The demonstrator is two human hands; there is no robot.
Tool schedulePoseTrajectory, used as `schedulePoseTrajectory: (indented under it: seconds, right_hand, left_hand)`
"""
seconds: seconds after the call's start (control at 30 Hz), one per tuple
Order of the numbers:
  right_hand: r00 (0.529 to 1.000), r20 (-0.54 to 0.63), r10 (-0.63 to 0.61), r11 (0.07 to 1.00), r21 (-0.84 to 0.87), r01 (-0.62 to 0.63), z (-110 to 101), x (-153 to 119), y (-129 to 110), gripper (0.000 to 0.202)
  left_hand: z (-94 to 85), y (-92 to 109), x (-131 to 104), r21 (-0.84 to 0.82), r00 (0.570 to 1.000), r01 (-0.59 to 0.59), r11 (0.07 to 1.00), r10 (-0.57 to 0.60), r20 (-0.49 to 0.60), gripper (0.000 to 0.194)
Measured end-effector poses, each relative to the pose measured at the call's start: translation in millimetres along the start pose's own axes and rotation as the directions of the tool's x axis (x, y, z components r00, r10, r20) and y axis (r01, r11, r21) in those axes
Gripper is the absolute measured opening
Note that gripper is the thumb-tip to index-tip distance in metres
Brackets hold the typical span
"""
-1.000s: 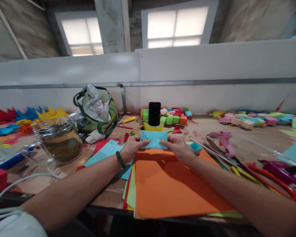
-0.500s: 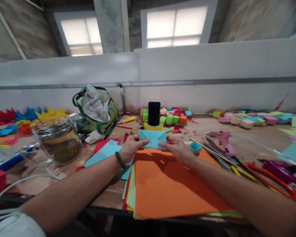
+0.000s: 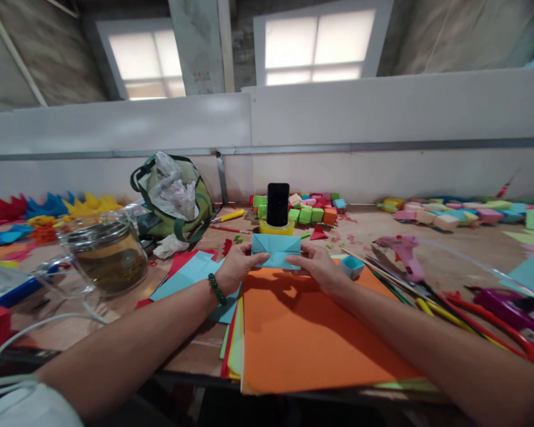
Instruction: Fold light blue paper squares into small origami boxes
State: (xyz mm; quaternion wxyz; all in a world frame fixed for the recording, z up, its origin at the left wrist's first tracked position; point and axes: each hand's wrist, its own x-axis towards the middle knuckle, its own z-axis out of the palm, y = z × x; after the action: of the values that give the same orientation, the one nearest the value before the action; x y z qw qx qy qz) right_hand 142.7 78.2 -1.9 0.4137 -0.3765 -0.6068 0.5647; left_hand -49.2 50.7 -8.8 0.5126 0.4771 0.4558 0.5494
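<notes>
A folded light blue paper [image 3: 276, 246] with diagonal creases is held up between both hands. My left hand [image 3: 238, 267], with a dark green bead bracelet at the wrist, pinches its left end, thumb in front. At the right end, my right hand [image 3: 320, 267] grips it the same way; the fingers behind are mostly hidden. Beneath the hands lies a stack of coloured sheets with an orange sheet [image 3: 320, 338] on top. Close to my right hand sits a small blue paper box [image 3: 352, 267]. Light blue sheets [image 3: 182, 277] lie left of the stack.
Behind the paper, a phone [image 3: 278, 204] stands in a yellow holder [image 3: 276, 226]. A glass jug [image 3: 111, 255] and a green bag [image 3: 178, 198] are on the left. On the right are a pink glue gun [image 3: 403, 252], red-handled scissors [image 3: 493, 326] and a purple tool [image 3: 511, 311].
Both hands keep their hold on the blue paper, which is nearly still. The right fingers behind it have shifted slightly, and the shadow on the orange sheet looks different.
</notes>
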Motion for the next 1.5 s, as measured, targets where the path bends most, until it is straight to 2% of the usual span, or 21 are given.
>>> schedulePoseTrajectory:
  seconds: [0.1,0.3,0.57,0.77,1.0,1.17,1.33,1.5]
  right_hand:
    - [1.000,0.004,0.021,1.000,0.021,-0.021,-0.7,2.4,2.0,0.032]
    - [1.000,0.011,-0.010,0.999,0.042,0.009,-0.8,3.8,2.9,0.032]
    - [0.999,0.034,-0.034,0.999,0.029,0.033,-3.4,3.5,3.1,0.032]
    - [0.997,0.045,-0.067,0.998,-0.005,0.067,-2.2,0.2,-1.9,0.022]
    - [0.998,0.058,-0.027,0.998,0.059,0.023,-3.8,0.3,-0.6,0.017]
    - [0.999,0.028,0.019,0.993,0.120,-0.023,-2.6,1.2,-1.0,0.013]
    - [1.000,0.021,-0.011,0.990,0.142,0.008,-1.3,-0.3,-2.0,0.024]
    - [0.999,-0.028,0.018,0.989,0.145,-0.014,-1.4,-0.5,-2.5,0.027]
  left_hand:
    - [-0.6,-0.4,0.4,-0.008,1.000,-0.006,1.000,0.006,-0.001,0.042]
    - [-1.7,3.7,0.2,-0.044,0.995,0.098,0.994,-0.096,0.041,0.038]
    - [-1.8,3.8,1.1,-0.039,0.997,0.060,0.997,-0.058,0.048,0.040]
    - [-2.9,6.8,-0.9,-0.007,0.997,0.051,0.999,-0.050,0.066,0.036]
    - [-2.2,8.5,-3.0,-0.045,0.992,0.052,0.998,-0.047,0.118,0.032]
    - [-1.8,9.8,-1.2,-0.112,0.986,0.140,0.984,-0.128,0.108,0.023]
    - [-3.8,8.2,1.9,-0.113,0.970,0.230,0.967,-0.218,0.108,0.010]
    - [-6.5,9.8,1.1,-0.083,0.940,0.327,0.941,-0.315,0.129,0.015]
